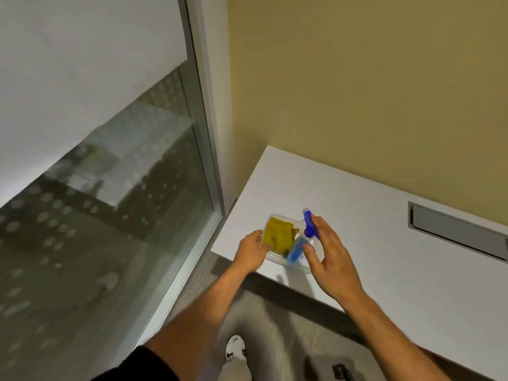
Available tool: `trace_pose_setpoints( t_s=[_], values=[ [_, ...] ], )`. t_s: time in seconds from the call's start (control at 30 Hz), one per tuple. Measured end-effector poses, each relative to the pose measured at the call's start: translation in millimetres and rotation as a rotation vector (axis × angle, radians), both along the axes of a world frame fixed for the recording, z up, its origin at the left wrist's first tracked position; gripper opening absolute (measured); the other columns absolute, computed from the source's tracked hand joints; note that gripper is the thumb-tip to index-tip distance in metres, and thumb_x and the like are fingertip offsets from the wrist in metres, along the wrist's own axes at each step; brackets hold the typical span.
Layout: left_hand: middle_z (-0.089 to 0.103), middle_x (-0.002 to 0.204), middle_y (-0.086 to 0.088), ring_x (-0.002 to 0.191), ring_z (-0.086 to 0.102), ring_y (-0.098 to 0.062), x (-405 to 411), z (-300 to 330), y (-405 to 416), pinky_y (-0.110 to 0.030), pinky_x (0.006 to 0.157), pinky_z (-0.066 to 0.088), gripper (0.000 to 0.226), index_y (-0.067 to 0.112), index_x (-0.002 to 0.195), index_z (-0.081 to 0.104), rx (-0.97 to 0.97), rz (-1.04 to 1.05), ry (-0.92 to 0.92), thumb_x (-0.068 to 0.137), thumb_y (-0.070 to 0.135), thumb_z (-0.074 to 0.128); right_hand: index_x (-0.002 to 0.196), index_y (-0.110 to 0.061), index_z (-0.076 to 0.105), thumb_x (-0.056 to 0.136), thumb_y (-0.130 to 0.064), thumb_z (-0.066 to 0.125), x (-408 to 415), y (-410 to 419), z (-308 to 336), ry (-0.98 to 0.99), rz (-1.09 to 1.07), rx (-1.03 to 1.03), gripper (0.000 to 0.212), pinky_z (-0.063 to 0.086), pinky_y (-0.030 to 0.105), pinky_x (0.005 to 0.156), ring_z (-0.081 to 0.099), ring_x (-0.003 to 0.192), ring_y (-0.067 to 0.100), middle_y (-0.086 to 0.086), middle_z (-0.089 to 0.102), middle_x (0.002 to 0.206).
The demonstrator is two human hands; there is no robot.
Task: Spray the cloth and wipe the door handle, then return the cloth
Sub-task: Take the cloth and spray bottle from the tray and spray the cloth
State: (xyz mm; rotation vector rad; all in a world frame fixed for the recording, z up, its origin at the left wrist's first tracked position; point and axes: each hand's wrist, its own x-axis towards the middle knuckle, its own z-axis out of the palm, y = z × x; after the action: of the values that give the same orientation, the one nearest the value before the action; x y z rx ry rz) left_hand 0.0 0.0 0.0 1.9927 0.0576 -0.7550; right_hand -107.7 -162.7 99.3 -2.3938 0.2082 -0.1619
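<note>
Reaching into the tub [275, 260] on the table [357, 215].
Left hand [251, 253] is touching the limp cloth [279, 237] at its edge, grip uncertain; right hand [332, 259] is hovering open beside the slick spray bottle [298, 251]; take its neck.

- yellow wall [357, 92] far right
- white table [398, 257] right, grey slot [456, 233] in top
- glass panel [104, 215] left, dotted, metal frame [203, 133]
- grey floor [275, 325] near

Near the table's [384, 229] front left corner a clear tub [275, 259] holds a yellow cloth [279, 237], touched by the left hand [251, 254], and a spray bottle [298, 250] beside the spread right hand [332, 254].
</note>
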Motion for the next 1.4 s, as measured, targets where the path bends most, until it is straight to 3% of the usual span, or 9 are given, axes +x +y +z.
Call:
trace_pose_setpoints(
  t_s=[0.1, 0.23, 0.43, 0.63, 0.8, 0.93, 1.1, 1.27, 1.4],
  values=[
    [0.067, 0.14, -0.012, 0.129, 0.064, -0.032, 24, -21, -18, -0.045, 0.111, 0.052, 0.04, 0.012, 0.141, 0.061, -0.018, -0.085, 0.009, 0.103, 0.024, 0.06, 0.149, -0.043, 0.021, 0.094, -0.048, 0.044, 8, -7, -7, 0.04, -0.086, 0.003, 0.06, 0.031, 0.027, 0.105, 0.042, 0.14, 0.021, -0.001, 0.037, 0.158],
    [0.057, 0.15, -0.01, 0.133, 0.06, -0.031, 48, -45, -37, -0.045, 0.114, 0.05, 0.051, 0.014, 0.155, 0.046, 0.137, -0.254, -0.07, 0.107, 0.027, 0.056, 0.15, -0.038, 0.03, 0.094, -0.044, 0.046, 6, -17, -19, 0.058, -0.151, 0.012, 0.058, 0.04, 0.028, 0.106, 0.04, 0.14, 0.015, -0.011, 0.037, 0.154],
    [0.069, 0.131, -0.025, 0.122, 0.064, -0.039, 81, -63, -57, -0.043, 0.114, 0.043, 0.053, -0.004, 0.133, 0.067, 0.236, -0.757, -0.515, 0.104, 0.038, 0.054, 0.147, -0.05, 0.03, 0.099, -0.04, 0.049, -4, -35, -35, 0.037, -0.221, 0.01, 0.053, 0.058, 0.051, 0.091, 0.032, 0.137, -0.001, -0.021, 0.031, 0.153],
    [0.074, 0.069, -0.014, 0.064, 0.073, -0.032, 92, -79, -78, -0.034, 0.071, 0.063, 0.032, 0.002, 0.073, 0.076, 0.342, -0.785, -0.779, 0.087, 0.029, 0.065, 0.144, -0.059, 0.028, 0.097, -0.047, 0.047, -21, -60, -47, 0.057, -0.292, -0.007, 0.051, 0.055, 0.009, 0.057, 0.036, 0.14, 0.01, -0.015, 0.033, 0.158],
    [0.066, 0.135, -0.011, 0.125, 0.06, -0.032, 97, -105, -83, -0.044, 0.119, 0.028, 0.044, 0.012, 0.135, 0.06, 0.676, -0.894, -0.624, 0.108, 0.037, 0.036, 0.144, -0.059, 0.028, 0.096, -0.051, 0.046, -30, -68, -57, 0.078, -0.318, -0.031, 0.051, 0.052, 0.006, 0.054, 0.033, 0.138, 0.004, -0.027, 0.026, 0.155],
    [0.06, 0.142, -0.011, 0.131, 0.055, -0.031, 97, -109, -80, -0.048, 0.121, 0.026, 0.036, 0.015, 0.14, 0.056, 0.707, -0.864, -0.56, 0.109, 0.027, 0.043, 0.144, -0.059, 0.029, 0.097, -0.051, 0.045, -29, -67, -61, 0.076, -0.295, -0.015, 0.05, 0.052, 0.007, 0.053, 0.033, 0.136, 0.0, -0.037, 0.02, 0.153],
    [0.057, 0.144, -0.011, 0.13, 0.056, -0.03, 93, -103, -72, -0.039, 0.11, 0.039, 0.036, 0.013, 0.139, 0.056, 0.543, -0.633, -0.427, 0.11, 0.018, 0.036, 0.144, -0.058, 0.03, 0.094, -0.046, 0.045, -20, -62, -55, 0.051, -0.264, -0.008, 0.054, 0.055, 0.01, 0.058, 0.034, 0.141, 0.007, -0.018, 0.029, 0.157],
    [0.06, 0.146, -0.013, 0.132, 0.059, -0.03, 95, -82, -53, -0.041, 0.115, 0.045, 0.044, 0.009, 0.147, 0.054, 0.494, -0.709, -0.455, 0.108, 0.027, 0.049, 0.142, -0.034, 0.048, 0.097, -0.027, 0.054, -9, -52, -45, 0.028, -0.284, 0.002, 0.046, 0.058, 0.05, 0.092, 0.052, 0.132, 0.017, -0.003, 0.052, 0.149],
    [0.065, 0.138, -0.014, 0.123, 0.062, -0.03, 92, -57, -35, -0.036, 0.106, 0.047, 0.044, 0.012, 0.146, 0.058, 0.352, -0.586, -0.465, 0.105, 0.024, 0.056, 0.137, -0.026, 0.057, 0.095, -0.022, 0.062, 2, -40, -40, 0.04, -0.275, -0.018, 0.043, 0.048, 0.034, 0.1, 0.06, 0.122, 0.019, -0.001, 0.062, 0.138]
  ],
)
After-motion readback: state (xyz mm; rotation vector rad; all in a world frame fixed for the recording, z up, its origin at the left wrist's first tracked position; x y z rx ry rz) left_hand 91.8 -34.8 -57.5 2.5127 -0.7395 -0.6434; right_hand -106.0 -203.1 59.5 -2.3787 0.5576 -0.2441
